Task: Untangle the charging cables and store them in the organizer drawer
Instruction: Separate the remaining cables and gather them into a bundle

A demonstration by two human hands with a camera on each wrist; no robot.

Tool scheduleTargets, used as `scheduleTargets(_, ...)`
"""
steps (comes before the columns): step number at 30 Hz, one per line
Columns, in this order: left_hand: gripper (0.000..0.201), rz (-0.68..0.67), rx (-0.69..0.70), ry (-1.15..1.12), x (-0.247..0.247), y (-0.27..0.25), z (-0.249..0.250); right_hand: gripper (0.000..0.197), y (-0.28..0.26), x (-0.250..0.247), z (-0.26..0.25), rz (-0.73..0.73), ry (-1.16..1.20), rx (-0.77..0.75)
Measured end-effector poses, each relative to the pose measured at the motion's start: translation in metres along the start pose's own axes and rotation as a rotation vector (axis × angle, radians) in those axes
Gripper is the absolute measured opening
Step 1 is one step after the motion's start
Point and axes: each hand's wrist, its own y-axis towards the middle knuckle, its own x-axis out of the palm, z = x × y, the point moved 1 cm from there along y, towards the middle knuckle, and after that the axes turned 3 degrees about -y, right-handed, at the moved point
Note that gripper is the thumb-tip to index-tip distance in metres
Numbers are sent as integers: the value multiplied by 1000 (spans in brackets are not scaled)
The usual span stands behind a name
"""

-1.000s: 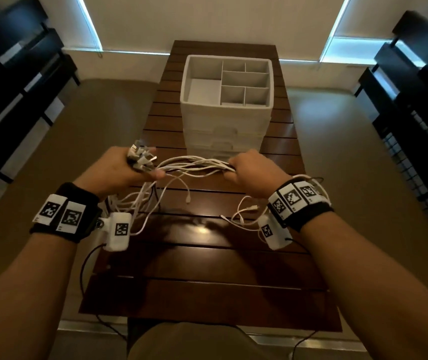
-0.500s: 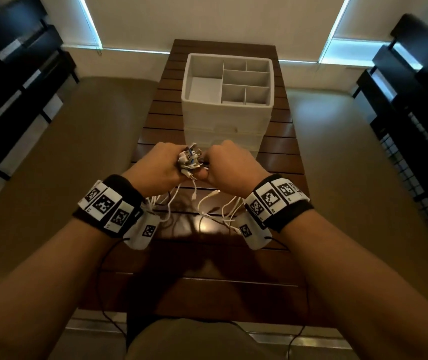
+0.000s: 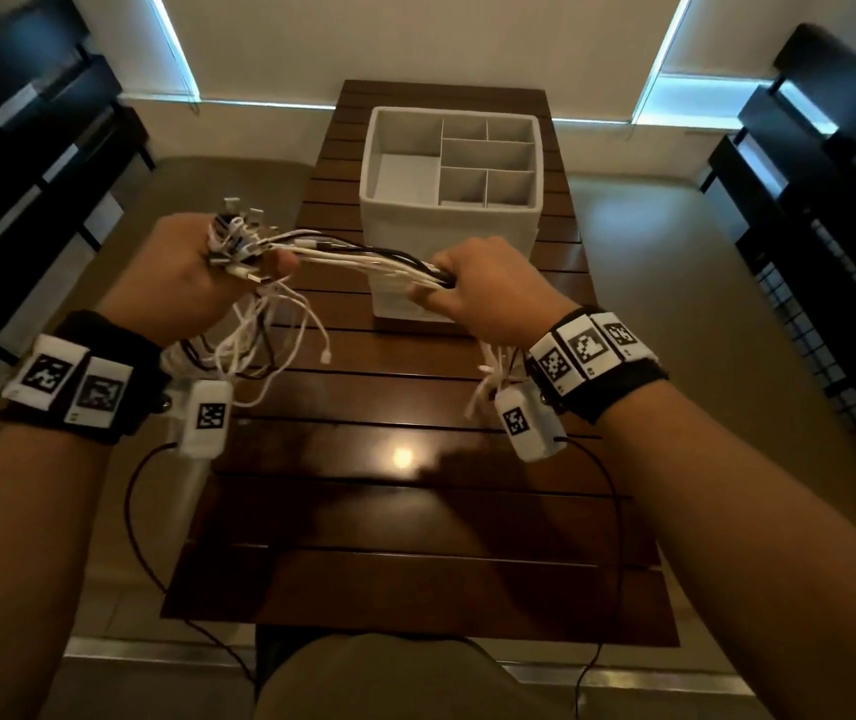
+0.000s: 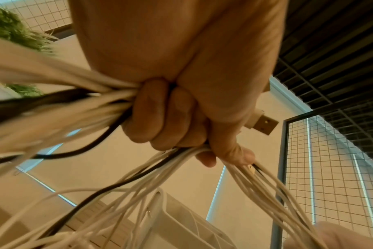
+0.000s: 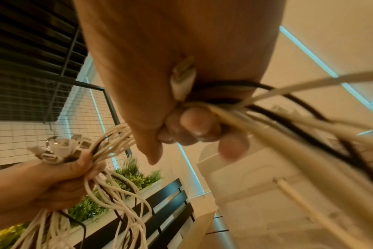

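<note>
Head view first: left hand (image 3: pixel 184 275) wrapped tight round the plug ends of the charging cables (image 3: pixel 358 257), right hand (image 3: pixel 483 291) clamped on the same bunch further along, both up in the air over the tabletop (image 3: pixel 405 522). Stretched flat between the two hands, with loose loops and ends hanging down under the left one. Organizer drawer (image 3: pixel 449 220) just behind, drawers not open as far as can be told, nothing stored yet. Could go wrong with a hard pull: knots in the hanging part might get tighter, not looser. Left wrist view next: left grip closed in a fist round many white cords and a black one, one USB plug (image 4: pixel 261 123) sticking out past the thumb. Could slip out and drop if the fist goes slack. Right wrist view last: right fingers (image 5: pixel 197 124) curled round the bunch, blurry, a white plug tucked against the palm. Could snag a dangling loop on the drawer corner.
</note>
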Motion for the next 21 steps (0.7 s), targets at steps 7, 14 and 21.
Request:
scheduleTargets(7, 51, 41, -68, 13, -16, -8, -28, 29, -8, 18, 33, 15, -85, 43)
scheduleTargets(14, 59, 25, -136, 63, -18, -20, -48, 21, -39, 51, 100, 19, -184, 287)
scheduleTargets(21, 40, -57, -212, 2, 18, -12, -29, 56, -34, 64, 99, -188, -155, 366)
